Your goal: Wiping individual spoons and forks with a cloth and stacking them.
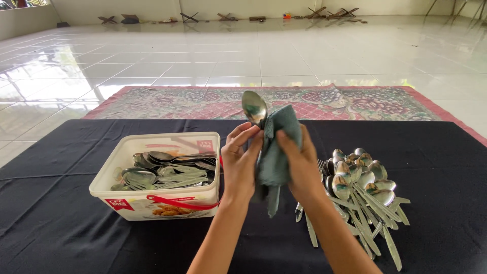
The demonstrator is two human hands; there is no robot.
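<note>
My left hand (239, 160) holds a metal spoon (254, 107) upright, its bowl up above my fingers. Against the spoon's handle my right hand (299, 162) presses a grey-green cloth (276, 152), which wraps the handle and hangs down between both hands. Both hands are raised over a table covered in black cloth (61, 223).
A white plastic tub (157, 203) with several spoons inside stands left of my hands. A loose pile of spoons and forks (362, 195) lies on the black cloth to the right. Beyond the table lie a patterned rug (355, 104) and a white tiled floor.
</note>
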